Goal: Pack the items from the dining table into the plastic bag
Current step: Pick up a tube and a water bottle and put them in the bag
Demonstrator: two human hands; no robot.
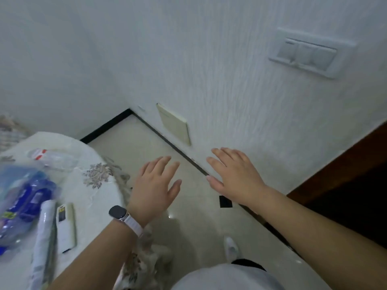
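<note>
My left hand (156, 185), with a watch on its wrist, and my right hand (234, 176) are both stretched out flat over the floor, fingers apart and holding nothing. They are to the right of the dining table (98, 189), which has a white flowered cloth. On the table at the left lie a clear plastic bag (23, 204) with blue items inside, a white rolled bundle (45, 237), a white remote control (65, 227) and a clear packet with red marks (52, 159).
A white wall (209, 70) stands close ahead with a switch panel (305, 54) and a cream cover plate (173, 124). Beige floor tiles (201, 227) lie below my hands. A dark wooden door frame (345, 164) is at the right.
</note>
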